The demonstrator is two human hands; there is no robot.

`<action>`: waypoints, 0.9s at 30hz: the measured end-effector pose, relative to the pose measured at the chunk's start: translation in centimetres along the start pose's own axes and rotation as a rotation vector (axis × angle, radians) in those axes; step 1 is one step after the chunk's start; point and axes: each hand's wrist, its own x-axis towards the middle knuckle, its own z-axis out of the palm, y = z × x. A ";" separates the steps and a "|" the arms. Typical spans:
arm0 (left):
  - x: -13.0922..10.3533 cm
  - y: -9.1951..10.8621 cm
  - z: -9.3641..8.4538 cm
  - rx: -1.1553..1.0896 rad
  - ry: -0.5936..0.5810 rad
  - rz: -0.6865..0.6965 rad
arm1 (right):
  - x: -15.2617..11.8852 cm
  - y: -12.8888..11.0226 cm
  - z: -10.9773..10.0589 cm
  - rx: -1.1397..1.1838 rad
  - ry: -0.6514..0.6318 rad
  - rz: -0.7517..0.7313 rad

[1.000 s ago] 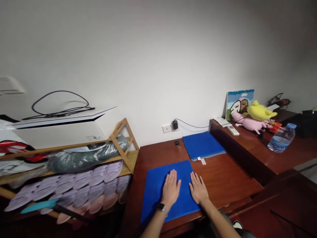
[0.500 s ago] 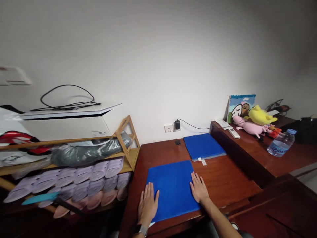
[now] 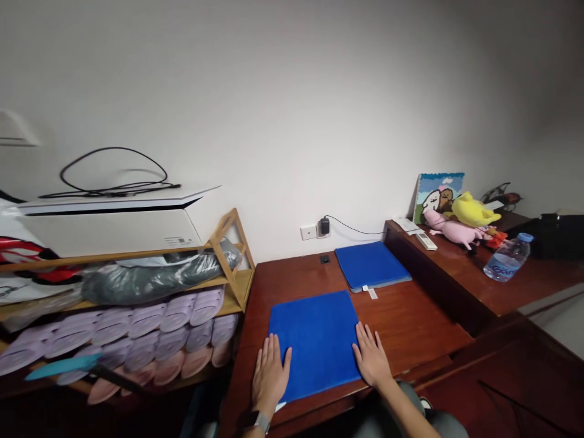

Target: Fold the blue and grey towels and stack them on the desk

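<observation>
A folded blue cloth [image 3: 314, 340] lies flat on the brown wooden table [image 3: 406, 322] near its front edge. My left hand [image 3: 270, 374] rests flat at the cloth's left edge, fingers spread, with a watch on the wrist. My right hand [image 3: 374, 359] rests flat at the cloth's right edge, partly on the table. Neither hand holds anything. A second folded blue cloth [image 3: 369, 265] with a white tag lies farther back on the table, near the wall.
A wooden rack [image 3: 228, 267] at the left holds lilac slippers [image 3: 137, 328], a grey bag and a white box with a black cable. A raised shelf [image 3: 524, 280] at the right carries plush toys [image 3: 460, 222], a remote and a water bottle [image 3: 506, 261]. A wall socket [image 3: 314, 231] has a charger plugged in.
My left hand slid from the middle of the cloth to its left edge. My right hand shifted slightly toward the near right corner. The camera view moved a little.
</observation>
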 end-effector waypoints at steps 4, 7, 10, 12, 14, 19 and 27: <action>0.0 -0.5 -0.1 0.007 0.030 0.021 | 0.0 0.0 0.2 0.010 0.010 -0.002; 0.0 1.1 -0.7 -0.010 0.073 0.082 | 0.0 -0.1 0.0 0.024 0.010 -0.005; 0.1 6.4 -1.8 -0.098 0.041 0.250 | 0.0 -0.1 -0.1 0.036 0.016 -0.010; 0.2 11.4 -2.4 -0.176 -0.034 0.406 | 0.0 0.0 -0.1 0.036 0.019 -0.015; 0.3 16.2 -2.8 -0.229 -0.129 0.503 | 0.0 0.1 -0.1 0.031 0.014 -0.020; -0.1 18.4 -1.9 -0.218 -0.250 0.485 | -0.1 0.1 -0.1 0.009 -0.001 -0.026; -2.2 -0.2 0.1 -0.057 -0.047 0.169 | 0.1 0.0 -0.4 0.018 0.010 -0.008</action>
